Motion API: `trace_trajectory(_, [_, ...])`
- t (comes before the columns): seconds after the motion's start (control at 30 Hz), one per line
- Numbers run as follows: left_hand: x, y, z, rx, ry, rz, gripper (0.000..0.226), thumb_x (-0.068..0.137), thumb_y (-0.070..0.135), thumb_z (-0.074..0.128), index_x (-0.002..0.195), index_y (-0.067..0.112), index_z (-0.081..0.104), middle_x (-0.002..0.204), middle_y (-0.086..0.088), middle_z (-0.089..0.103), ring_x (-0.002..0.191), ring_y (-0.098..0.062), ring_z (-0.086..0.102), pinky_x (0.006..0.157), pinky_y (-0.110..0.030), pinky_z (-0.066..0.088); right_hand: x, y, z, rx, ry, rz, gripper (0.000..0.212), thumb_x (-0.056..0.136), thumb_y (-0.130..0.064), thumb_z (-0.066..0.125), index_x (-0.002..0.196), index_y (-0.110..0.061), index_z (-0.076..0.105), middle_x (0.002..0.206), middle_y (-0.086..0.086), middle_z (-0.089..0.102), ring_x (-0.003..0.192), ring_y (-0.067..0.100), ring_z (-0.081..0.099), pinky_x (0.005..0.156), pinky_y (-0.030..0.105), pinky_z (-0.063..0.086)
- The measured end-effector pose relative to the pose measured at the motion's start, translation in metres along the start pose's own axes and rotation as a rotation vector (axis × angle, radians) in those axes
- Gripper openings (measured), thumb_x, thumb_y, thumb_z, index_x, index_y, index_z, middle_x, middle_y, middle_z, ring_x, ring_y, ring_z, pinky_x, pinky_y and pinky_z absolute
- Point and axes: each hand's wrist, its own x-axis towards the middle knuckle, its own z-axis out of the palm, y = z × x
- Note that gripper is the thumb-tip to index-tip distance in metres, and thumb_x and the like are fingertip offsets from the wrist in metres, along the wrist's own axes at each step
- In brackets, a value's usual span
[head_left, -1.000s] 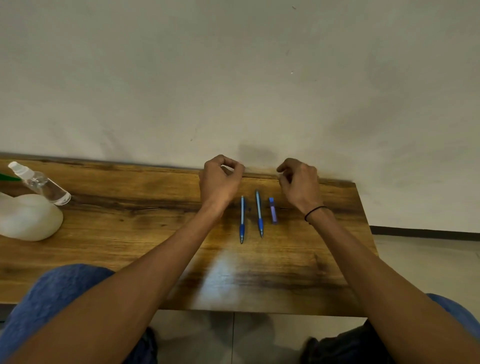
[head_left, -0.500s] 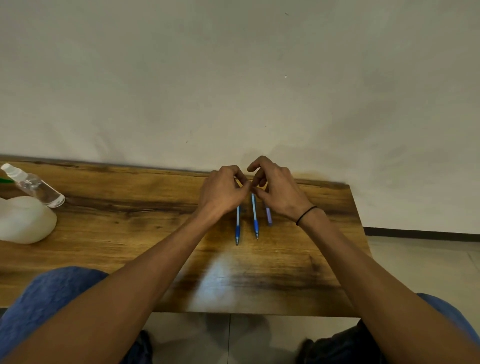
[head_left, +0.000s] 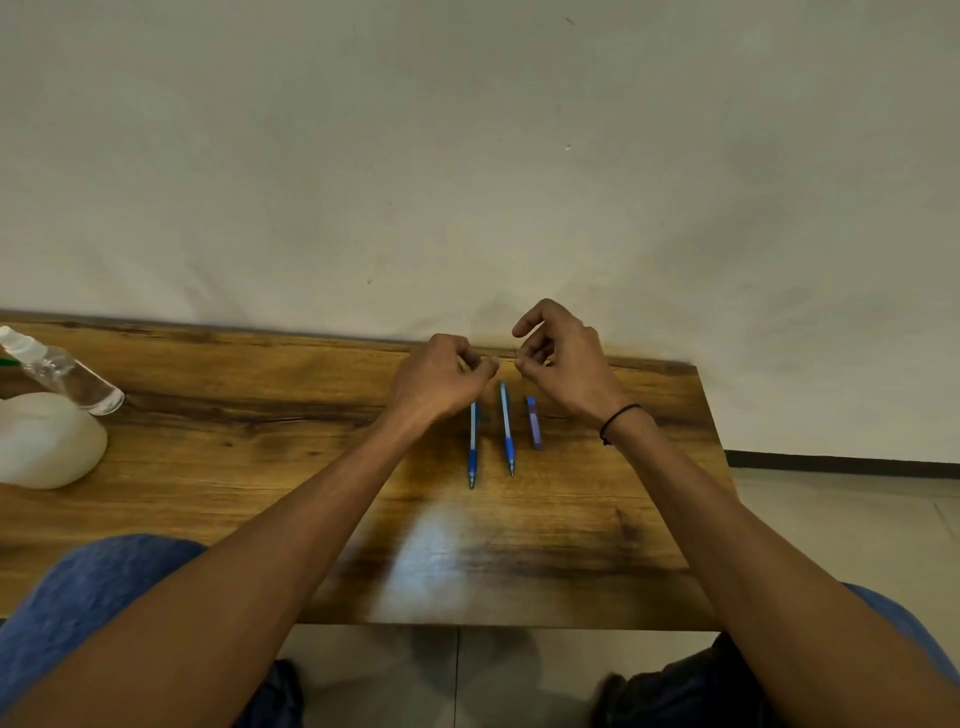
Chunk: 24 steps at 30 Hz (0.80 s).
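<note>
My counter (head_left: 519, 571) low in frame, two blue pens (head_left: 506, 426) side by side at centre, small blue case (head_left: 534, 428) just right of them, above them my left hand (head_left: 441, 382) curled, contents I cannot tell, my right hand (head_left: 566, 364) pinching a thin dark sliver (head_left: 514, 352) over the pens' far ends.

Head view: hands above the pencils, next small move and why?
Probably lower the left hand onto the left pencil and lift it: the right hand pinches what looks like a thin lead, while that pencil and the right pencil lie flat on the table.
</note>
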Motion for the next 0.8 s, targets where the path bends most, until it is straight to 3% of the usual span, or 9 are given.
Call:
trace_trajectory(0.13, [-0.001, -0.016, 0.010, 0.193, -0.046, -0.035, 0.021, 0.094, 0.043, 0.073, 0.082, 0.029, 0.064, 0.082, 0.008, 0.070, 0.070, -0.006, 0.062, 0.055, -0.026, 0.043, 0.001, 0.000, -0.003, 0.046, 0.016, 0.036, 0.031, 0.085, 0.003, 0.075, 0.106, -0.017, 0.062, 0.077, -0.007, 0.069, 0.074, -0.007, 0.065, 0.062, 0.003, 0.047])
trace_trajectory(0.33, [-0.008, -0.027, 0.019, 0.288, -0.057, -0.105, 0.033, 0.089, 0.055, 0.075, 0.080, 0.027, 0.060, 0.073, 0.008, 0.066, 0.067, -0.007, 0.058, 0.055, -0.028, 0.040, 0.001, -0.001, 0.001, 0.051, 0.013, 0.030, 0.030, 0.085, 0.001, 0.075, 0.104, -0.019, 0.062, 0.076, -0.008, 0.070, 0.078, -0.004, 0.066, 0.063, 0.003, 0.048])
trace_trajectory(0.43, [-0.009, -0.028, 0.021, 0.347, -0.109, -0.111, 0.037, 0.084, 0.058, 0.078, 0.092, 0.025, 0.064, 0.086, 0.005, 0.069, 0.083, -0.014, 0.065, 0.074, -0.036, 0.056, 0.002, -0.001, 0.001, 0.056, 0.020, 0.028, 0.030, 0.085, 0.001, 0.075, 0.103, -0.020, 0.062, 0.076, -0.008, 0.070, 0.077, -0.003, 0.066, 0.064, 0.005, 0.049])
trace_trajectory(0.5, [-0.010, -0.028, 0.022, 0.386, -0.139, -0.114, 0.043, 0.083, 0.061, 0.078, 0.098, 0.023, 0.064, 0.090, 0.003, 0.068, 0.089, -0.017, 0.066, 0.083, -0.040, 0.059, 0.002, -0.002, 0.001, 0.064, 0.024, 0.028, 0.030, 0.086, 0.001, 0.075, 0.103, -0.020, 0.062, 0.077, -0.007, 0.070, 0.078, -0.001, 0.067, 0.064, 0.005, 0.050])
trace_trajectory(0.63, [-0.010, -0.027, 0.023, 0.389, -0.151, -0.133, 0.047, 0.080, 0.065, 0.078, 0.089, 0.023, 0.060, 0.082, 0.003, 0.063, 0.081, -0.016, 0.063, 0.071, -0.035, 0.054, 0.002, -0.003, 0.002, 0.067, 0.017, 0.026, 0.030, 0.086, 0.002, 0.073, 0.104, -0.020, 0.062, 0.078, -0.006, 0.070, 0.080, 0.000, 0.067, 0.064, 0.004, 0.049])
trace_trajectory(0.8, [-0.014, -0.026, 0.024, 0.304, -0.140, -0.130, 0.055, 0.074, 0.065, 0.084, 0.074, 0.025, 0.046, 0.071, 0.003, 0.056, 0.063, -0.011, 0.051, 0.052, -0.028, 0.036, 0.000, -0.006, 0.002, 0.067, 0.024, 0.008, 0.033, 0.087, 0.002, 0.070, 0.107, -0.023, 0.059, 0.079, -0.004, 0.070, 0.079, 0.003, 0.067, 0.064, 0.007, 0.051])
